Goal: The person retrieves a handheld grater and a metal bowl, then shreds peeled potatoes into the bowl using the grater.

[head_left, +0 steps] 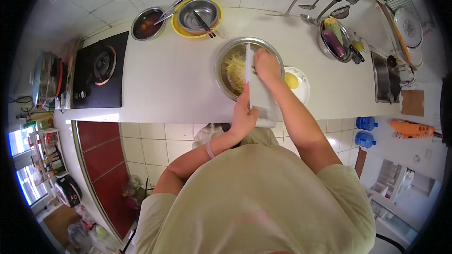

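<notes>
A white grater stands tilted over a metal bowl, its upper end inside the rim. My left hand is closed around the grater's lower part. Near the top of the grater, my right hand presses down with curled fingers; whatever lies under them is hidden. Pale yellow shreds, like potato, lie in the bowl on the left side of the grater. Right of the bowl, a white plate carries a peeled yellow piece, probably a potato.
A black stove is at left. Behind stand a bowl of dark liquid and a metal bowl in a yellow basin with chopsticks. At right are a bowl with an eggplant, a knife, hanging ladles and a sink.
</notes>
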A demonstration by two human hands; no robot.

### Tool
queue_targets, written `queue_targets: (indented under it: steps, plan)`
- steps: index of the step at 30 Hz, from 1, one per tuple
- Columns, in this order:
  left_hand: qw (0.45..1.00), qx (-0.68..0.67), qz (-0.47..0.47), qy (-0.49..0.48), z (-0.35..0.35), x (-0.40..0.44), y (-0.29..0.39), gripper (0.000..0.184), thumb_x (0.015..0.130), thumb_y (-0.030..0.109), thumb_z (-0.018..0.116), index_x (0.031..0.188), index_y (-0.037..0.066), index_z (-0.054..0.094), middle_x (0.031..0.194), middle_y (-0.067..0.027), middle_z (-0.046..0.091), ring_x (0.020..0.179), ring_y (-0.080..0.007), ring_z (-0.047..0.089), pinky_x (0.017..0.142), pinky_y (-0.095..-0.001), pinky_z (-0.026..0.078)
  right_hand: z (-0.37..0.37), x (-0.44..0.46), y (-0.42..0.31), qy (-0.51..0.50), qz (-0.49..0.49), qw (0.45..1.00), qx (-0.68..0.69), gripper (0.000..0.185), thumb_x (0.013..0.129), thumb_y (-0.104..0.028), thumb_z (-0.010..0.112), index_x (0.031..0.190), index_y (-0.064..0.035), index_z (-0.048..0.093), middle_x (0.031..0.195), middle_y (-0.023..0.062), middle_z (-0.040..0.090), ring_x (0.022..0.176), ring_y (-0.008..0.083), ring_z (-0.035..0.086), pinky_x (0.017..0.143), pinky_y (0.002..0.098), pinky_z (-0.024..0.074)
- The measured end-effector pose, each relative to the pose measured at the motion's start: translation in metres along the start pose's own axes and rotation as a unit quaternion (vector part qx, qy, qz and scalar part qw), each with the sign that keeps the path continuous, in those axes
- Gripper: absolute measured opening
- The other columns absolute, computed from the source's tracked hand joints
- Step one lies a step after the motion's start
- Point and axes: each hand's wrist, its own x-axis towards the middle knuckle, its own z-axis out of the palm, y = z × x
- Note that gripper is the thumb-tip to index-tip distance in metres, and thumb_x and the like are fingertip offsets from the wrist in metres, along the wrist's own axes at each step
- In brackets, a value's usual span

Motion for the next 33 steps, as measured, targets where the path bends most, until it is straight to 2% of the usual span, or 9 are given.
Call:
queue_targets:
  steps: [8,15,17,18,20,21,23,28,33]
  plan:
    - [0.997,-0.042,-0.053,-0.039,-0.012,-0.001,0.000,0.078,0.072,-0.013,0.045,0.147,-0.003,0.025,0.137,-0.0174,0.047,0.125,-0.0203,0.045,0.104,-0.0285,0.034,-0.009,0.008,0.016,-0.030,0.066,0.997,0.012,0.038,0.095,-0.033,0.042,0.107,-0.0025,0.061,0.105,0.0214,0.066,0.100,0.0380,0.062,0.088,0.0479,0.0478]
    - [0.988,-0.027,-0.087,-0.124,-0.017,0.010,0.007,0.076,0.079,-0.015,0.054,0.148,0.003,0.026,0.134,-0.0103,0.050,0.120,-0.0169,0.049,0.098,-0.0305,0.044,-0.001,-0.029,0.052,0.030,0.065,0.991,0.114,0.033,0.086,-0.033,0.057,0.095,-0.0019,0.062,0.087,0.0182,0.068,0.083,0.0344,0.065,0.077,0.0429,0.0511]
    - [0.977,-0.086,-0.149,-0.126,-0.015,0.014,0.023,0.077,0.078,-0.017,0.052,0.147,0.005,0.028,0.133,-0.0105,0.050,0.119,-0.0201,0.051,0.097,-0.0331,0.047,0.008,-0.045,0.074,0.109,0.086,0.937,0.322,0.025,0.081,-0.027,0.066,0.083,-0.0033,0.059,0.070,0.0123,0.063,0.059,0.0232,0.059,0.054,0.0362,0.0470]
    - [0.970,-0.113,-0.182,-0.119,-0.015,0.017,0.029,0.077,0.077,-0.018,0.051,0.147,0.007,0.029,0.133,-0.0107,0.049,0.119,-0.0222,0.052,0.096,-0.0343,0.049,0.005,-0.059,0.091,0.127,0.116,0.930,0.326,0.025,0.081,-0.027,0.066,0.083,-0.0033,0.059,0.070,0.0123,0.063,0.059,0.0232,0.059,0.054,0.0362,0.0470]
    - [0.951,-0.145,-0.232,-0.143,-0.025,0.028,0.027,0.077,0.074,-0.018,0.047,0.145,0.006,0.031,0.133,-0.0115,0.049,0.120,-0.0242,0.052,0.097,-0.0360,0.048,-0.002,-0.090,0.121,0.058,0.201,0.711,0.672,0.021,0.079,-0.023,0.069,0.081,-0.0066,0.055,0.062,0.0022,0.053,0.046,0.0111,0.044,0.040,0.0272,0.0313]
    - [0.948,-0.121,-0.252,-0.151,-0.027,0.029,0.034,0.077,0.073,-0.018,0.045,0.145,0.007,0.032,0.134,-0.0119,0.047,0.119,-0.0269,0.052,0.098,-0.0392,0.049,0.001,-0.118,0.139,0.099,0.228,0.671,0.698,0.020,0.082,-0.023,0.067,0.081,-0.0098,0.052,0.060,-0.0037,0.044,0.044,0.0058,0.034,0.038,0.0232,0.0214]
    - [0.934,-0.130,-0.293,-0.159,-0.043,0.035,0.026,0.079,0.070,-0.019,0.040,0.145,0.007,0.031,0.134,-0.0146,0.047,0.122,-0.0316,0.050,0.098,-0.0436,0.049,0.016,-0.188,0.194,0.147,0.284,0.593,0.739,0.016,0.086,-0.023,0.063,0.090,-0.0125,0.051,0.059,-0.0033,0.041,0.045,0.0056,0.031,0.039,0.0228,0.0220]
    - [0.911,-0.144,-0.357,-0.149,-0.055,0.053,0.031,0.083,0.066,-0.019,0.038,0.145,0.006,0.031,0.134,-0.0170,0.047,0.122,-0.0379,0.049,0.100,-0.0505,0.046,0.120,-0.405,0.293,0.305,0.599,0.449,0.589,0.021,0.084,-0.031,0.064,0.081,-0.0142,0.053,0.057,-0.0018,0.044,0.041,0.0085,0.034,0.035,0.0248,0.0251]
    - [0.924,-0.115,-0.340,-0.134,-0.047,0.064,0.041,0.081,0.066,-0.015,0.038,0.145,0.003,0.030,0.135,-0.0193,0.046,0.123,-0.0391,0.048,0.102,-0.0531,0.044,0.187,-0.579,0.278,0.269,0.755,0.420,0.426,0.031,0.084,-0.040,0.066,0.086,-0.0100,0.057,0.058,0.0032,0.047,0.040,0.0121,0.038,0.037,0.0290,0.0251]
